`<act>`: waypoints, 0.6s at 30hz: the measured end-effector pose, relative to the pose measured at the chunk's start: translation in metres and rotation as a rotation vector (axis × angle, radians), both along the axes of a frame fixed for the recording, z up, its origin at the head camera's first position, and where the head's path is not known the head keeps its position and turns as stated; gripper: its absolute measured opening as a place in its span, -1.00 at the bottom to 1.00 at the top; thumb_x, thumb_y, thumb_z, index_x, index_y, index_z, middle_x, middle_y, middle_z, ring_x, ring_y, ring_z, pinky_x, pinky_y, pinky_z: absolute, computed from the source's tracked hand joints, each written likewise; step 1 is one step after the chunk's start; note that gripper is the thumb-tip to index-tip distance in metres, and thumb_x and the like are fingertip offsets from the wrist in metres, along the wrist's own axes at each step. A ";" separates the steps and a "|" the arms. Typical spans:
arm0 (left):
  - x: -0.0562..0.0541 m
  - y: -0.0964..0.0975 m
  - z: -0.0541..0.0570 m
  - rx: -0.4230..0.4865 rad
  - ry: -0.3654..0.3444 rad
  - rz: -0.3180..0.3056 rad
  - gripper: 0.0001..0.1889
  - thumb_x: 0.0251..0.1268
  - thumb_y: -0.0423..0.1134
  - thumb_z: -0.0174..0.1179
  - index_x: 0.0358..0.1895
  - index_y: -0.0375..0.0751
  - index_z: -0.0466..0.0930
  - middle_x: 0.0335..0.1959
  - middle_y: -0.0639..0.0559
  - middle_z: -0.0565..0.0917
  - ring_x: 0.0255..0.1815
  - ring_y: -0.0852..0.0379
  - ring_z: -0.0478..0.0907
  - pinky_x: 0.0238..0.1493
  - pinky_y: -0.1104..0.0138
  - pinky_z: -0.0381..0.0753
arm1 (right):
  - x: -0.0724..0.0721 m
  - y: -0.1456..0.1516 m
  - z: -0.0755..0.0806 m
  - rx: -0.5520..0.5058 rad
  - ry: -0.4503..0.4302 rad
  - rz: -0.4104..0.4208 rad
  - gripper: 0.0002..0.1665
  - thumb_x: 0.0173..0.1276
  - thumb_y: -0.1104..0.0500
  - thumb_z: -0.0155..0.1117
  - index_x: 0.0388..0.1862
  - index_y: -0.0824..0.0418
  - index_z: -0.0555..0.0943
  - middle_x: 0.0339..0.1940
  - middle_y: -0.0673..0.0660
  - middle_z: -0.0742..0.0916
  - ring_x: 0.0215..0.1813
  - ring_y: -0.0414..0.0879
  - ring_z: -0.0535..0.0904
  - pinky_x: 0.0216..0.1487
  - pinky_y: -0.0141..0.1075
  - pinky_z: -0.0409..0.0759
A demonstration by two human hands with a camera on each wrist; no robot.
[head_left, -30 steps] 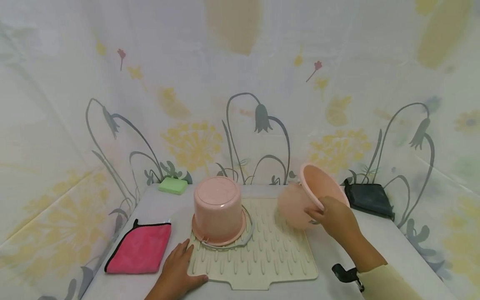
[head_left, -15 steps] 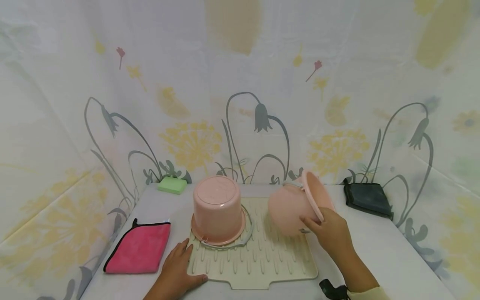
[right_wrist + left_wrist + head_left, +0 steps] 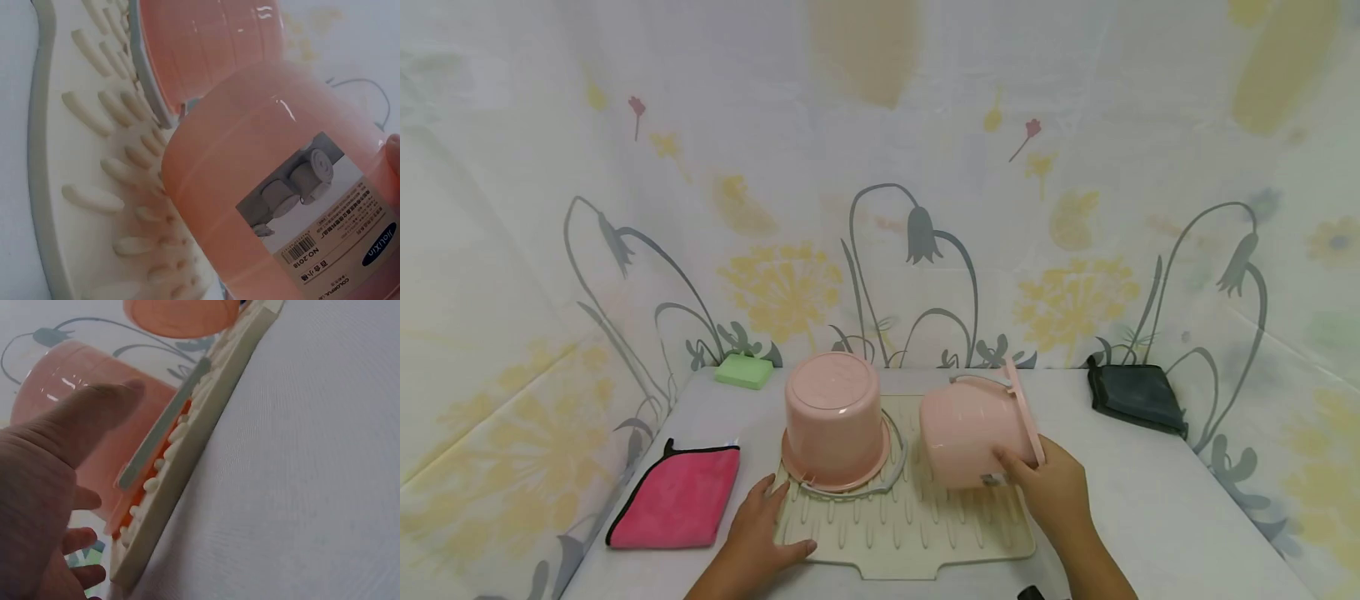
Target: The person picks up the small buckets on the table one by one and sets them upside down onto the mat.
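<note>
My right hand (image 3: 1060, 487) grips the rim of a pink bucket (image 3: 973, 429), which is tipped on its side above the right part of a cream ridged drying mat (image 3: 910, 537). The mouth of this bucket faces right and its grey handle lies along the top. In the right wrist view a printed label (image 3: 322, 215) shows on its wall. A second pink bucket (image 3: 833, 417) stands upside down on the mat's left side, its grey handle (image 3: 895, 471) lying around the rim. My left hand (image 3: 756, 533) is at the mat's left edge with spread fingers, holding nothing.
A folded pink cloth with black trim (image 3: 677, 500) lies left of the mat. A green sponge (image 3: 744, 371) is at the back left, and a folded dark cloth (image 3: 1137, 398) at the back right. Patterned curtain (image 3: 880, 275) surrounds the white table (image 3: 1112, 475).
My right hand has brought the bucket left and lower over the mat, turning its mouth from up-right to sideways. The left hand and the upside-down bucket have stayed in place.
</note>
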State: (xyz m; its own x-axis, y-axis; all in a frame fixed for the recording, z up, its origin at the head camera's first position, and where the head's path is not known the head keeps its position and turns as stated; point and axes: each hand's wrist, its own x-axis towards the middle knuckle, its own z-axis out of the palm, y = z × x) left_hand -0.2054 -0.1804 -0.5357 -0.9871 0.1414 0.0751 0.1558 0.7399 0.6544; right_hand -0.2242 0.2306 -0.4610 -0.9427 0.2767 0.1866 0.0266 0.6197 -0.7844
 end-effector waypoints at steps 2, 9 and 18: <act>0.002 0.003 0.006 0.081 0.028 -0.002 -0.05 0.02 0.07 0.60 0.46 -0.34 0.44 0.49 -0.40 0.30 0.48 -0.46 0.30 0.37 -0.36 0.37 | 0.002 -0.001 -0.001 -0.025 -0.030 -0.012 -0.12 0.28 -0.40 0.45 0.13 0.37 0.69 -0.08 0.28 0.84 -0.05 0.08 0.72 -0.15 -0.11 0.68; 0.006 0.022 0.025 0.342 0.029 -0.041 -0.26 0.25 -0.04 0.49 0.48 -0.09 0.45 0.52 -0.09 0.37 0.56 -0.22 0.29 0.42 -0.32 0.33 | 0.007 -0.006 -0.004 -0.113 -0.070 -0.042 -0.01 0.28 -0.43 0.43 0.22 0.44 0.61 0.07 0.38 0.78 0.07 0.14 0.66 0.12 0.13 0.63; -0.005 0.063 0.040 0.590 -0.098 -0.150 -0.16 0.33 -0.08 0.43 0.61 -0.08 0.23 0.63 -0.13 0.27 0.65 -0.25 0.19 0.57 -0.17 0.23 | 0.014 -0.011 -0.007 -0.210 -0.066 -0.054 -0.05 0.29 -0.37 0.46 0.21 0.45 0.61 0.14 0.39 0.76 0.08 0.09 0.64 0.14 0.02 0.66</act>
